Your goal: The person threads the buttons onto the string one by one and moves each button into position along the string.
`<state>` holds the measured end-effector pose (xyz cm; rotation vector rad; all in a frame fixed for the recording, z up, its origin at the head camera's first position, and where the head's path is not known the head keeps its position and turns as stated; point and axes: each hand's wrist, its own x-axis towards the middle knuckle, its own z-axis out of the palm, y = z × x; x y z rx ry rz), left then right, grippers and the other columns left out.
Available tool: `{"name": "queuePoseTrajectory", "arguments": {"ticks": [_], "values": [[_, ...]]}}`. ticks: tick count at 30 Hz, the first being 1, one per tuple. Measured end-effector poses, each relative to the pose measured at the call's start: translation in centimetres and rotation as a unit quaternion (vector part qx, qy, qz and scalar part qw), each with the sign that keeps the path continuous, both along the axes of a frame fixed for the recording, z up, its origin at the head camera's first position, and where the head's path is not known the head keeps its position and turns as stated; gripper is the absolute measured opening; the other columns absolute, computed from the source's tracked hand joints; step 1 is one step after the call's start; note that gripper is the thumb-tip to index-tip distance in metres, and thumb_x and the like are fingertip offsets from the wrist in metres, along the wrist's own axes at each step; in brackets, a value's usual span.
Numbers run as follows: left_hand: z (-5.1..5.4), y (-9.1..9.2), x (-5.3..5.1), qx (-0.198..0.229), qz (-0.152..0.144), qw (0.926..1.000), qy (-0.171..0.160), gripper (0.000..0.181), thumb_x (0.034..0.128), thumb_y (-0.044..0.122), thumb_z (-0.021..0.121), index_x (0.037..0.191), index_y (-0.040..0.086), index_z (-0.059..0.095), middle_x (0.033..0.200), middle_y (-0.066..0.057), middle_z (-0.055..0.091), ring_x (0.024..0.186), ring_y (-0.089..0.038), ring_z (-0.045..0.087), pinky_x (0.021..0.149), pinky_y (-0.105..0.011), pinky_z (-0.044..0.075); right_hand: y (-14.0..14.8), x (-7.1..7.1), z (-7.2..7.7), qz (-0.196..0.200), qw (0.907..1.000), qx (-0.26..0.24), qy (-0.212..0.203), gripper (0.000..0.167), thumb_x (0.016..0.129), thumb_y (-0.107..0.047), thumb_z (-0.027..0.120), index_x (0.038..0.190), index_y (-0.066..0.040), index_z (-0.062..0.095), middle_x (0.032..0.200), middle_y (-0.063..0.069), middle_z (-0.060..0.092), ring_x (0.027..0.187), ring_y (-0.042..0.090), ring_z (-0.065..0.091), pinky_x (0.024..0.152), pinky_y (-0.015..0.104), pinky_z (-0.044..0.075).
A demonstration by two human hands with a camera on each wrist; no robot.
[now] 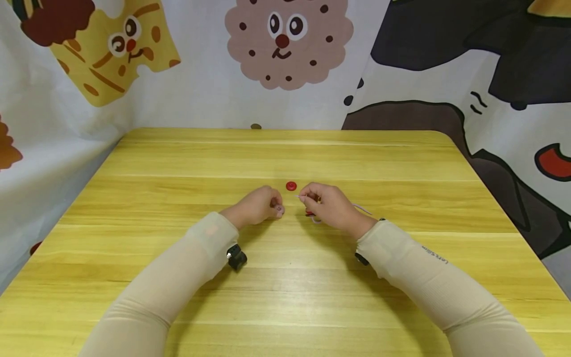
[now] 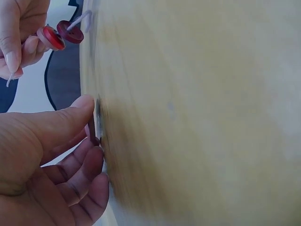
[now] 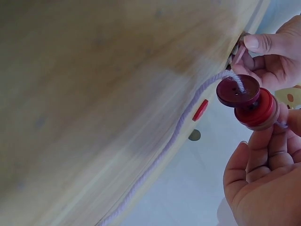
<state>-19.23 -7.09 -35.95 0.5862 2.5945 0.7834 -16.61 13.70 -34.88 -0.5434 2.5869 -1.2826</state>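
Note:
Between thumb and fingers, my left hand pinches a mauve button, seen nearly edge-on in the left wrist view. To its right, my right hand pinches a lilac cord close to its end, and the tip sticks out past the fingertips. Threaded on this cord are a dark red button, a red button and a pinkish one behind it, partly hidden by the fingers. The two hands are a short gap apart, just above the table.
A loose red button lies on the wooden table, just beyond the gap between the hands. The cord's tail trails to the right behind the right hand. A patterned cloth hangs behind the table's far edge.

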Motion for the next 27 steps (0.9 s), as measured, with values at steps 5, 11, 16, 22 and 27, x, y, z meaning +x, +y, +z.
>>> {"name": "queuePoseTrajectory", "arguments": {"ticks": [5,11,16,22,27], "values": [[0.07,-0.01,0.03,0.006,0.002,0.9998,0.02,0.011,0.091,0.013,0.068,0.096,0.004,0.064,0.095,-0.007,0.06,0.089,-0.019,0.055,0.083,-0.034,0.048,0.01,0.04,0.12,-0.001,1.0,0.0,-0.001,0.017,0.1,-0.016,0.054,0.106,-0.003,0.064,0.075,0.008,0.058,0.064,0.022,0.062,0.055,0.032,0.053],[0.19,0.02,0.15,0.013,-0.002,0.9992,0.037,0.016,0.0927,0.012,0.066,0.103,0.001,0.064,0.099,-0.01,0.059,0.093,-0.021,0.056,0.087,-0.035,0.048,0.0,0.05,0.15,-0.005,1.0,0.0,-0.005,0.018,0.1,-0.016,0.054,0.107,-0.004,0.064,0.075,0.009,0.058,0.066,0.023,0.064,0.056,0.034,0.054],[0.28,0.03,0.3,0.023,-0.01,0.9985,0.049,0.014,0.0937,0.012,0.064,0.102,0.001,0.065,0.096,-0.009,0.059,0.09,-0.02,0.054,0.086,-0.035,0.048,-0.02,0.12,0.17,-0.003,1.0,0.001,-0.008,0.018,0.101,-0.016,0.053,0.107,-0.004,0.064,0.076,0.01,0.058,0.068,0.025,0.066,0.058,0.037,0.055],[0.53,0.02,0.54,0.054,-0.008,0.9975,0.045,0.01,0.0944,0.011,0.063,0.098,0.003,0.065,0.094,-0.009,0.057,0.087,-0.02,0.053,0.08,-0.034,0.047,-0.01,0.19,0.25,-0.004,1.0,0.003,-0.008,0.018,0.101,-0.017,0.053,0.107,-0.004,0.064,0.077,0.011,0.06,0.068,0.024,0.066,0.058,0.037,0.055],[0.64,-0.08,0.66,0.082,0.01,0.9959,0.036,0.008,0.0952,0.013,0.062,0.099,0.006,0.064,0.1,-0.009,0.057,0.087,-0.02,0.052,0.076,-0.033,0.046,0.03,0.23,0.3,-0.002,0.9999,-0.001,-0.011,0.018,0.101,-0.017,0.053,0.107,-0.004,0.064,0.076,0.01,0.06,0.068,0.024,0.066,0.059,0.037,0.055]]}}
